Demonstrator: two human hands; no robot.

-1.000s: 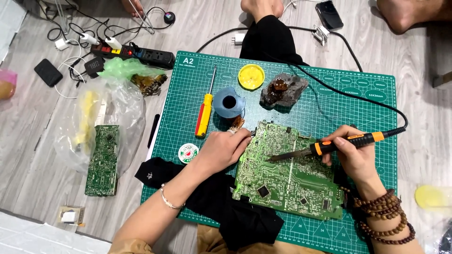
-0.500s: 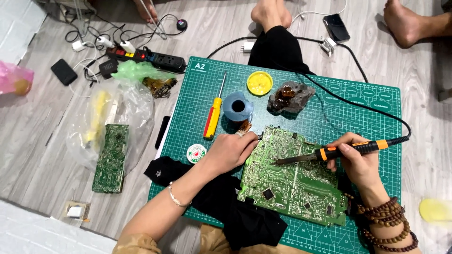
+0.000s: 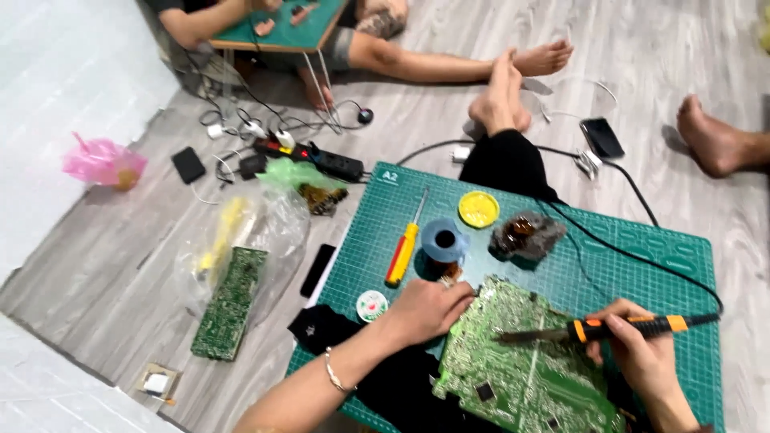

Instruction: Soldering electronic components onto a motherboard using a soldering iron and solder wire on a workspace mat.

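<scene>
We see the green circuit board [image 3: 525,361] lying on the near part of the green cutting mat [image 3: 642,256], which rests on the wood floor [image 3: 120,265]. Our left hand [image 3: 429,309] presses flat on the board's left edge, fingers [image 3: 457,293] curled down on it and gripping nothing else. Our right hand [image 3: 638,353] has its fingers closed round the orange-and-black soldering iron [image 3: 605,329], whose tip rests on the board's middle; its black cord [image 3: 609,248] runs back across the mat.

Just beyond the left hand stands a blue solder spool [image 3: 443,240], with a red-and-yellow screwdriver [image 3: 403,250] beside it, a yellow round tin [image 3: 479,209] and a brown-stained sponge holder [image 3: 525,235] further back. A small round white tin [image 3: 372,305] sits near the mat's left edge.

Off the mat to the left, a second circuit board [image 3: 228,301] lies by a clear plastic bag [image 3: 265,232], near a black power strip [image 3: 309,160]. Other people's bare feet [image 3: 513,80] show at the far side.
</scene>
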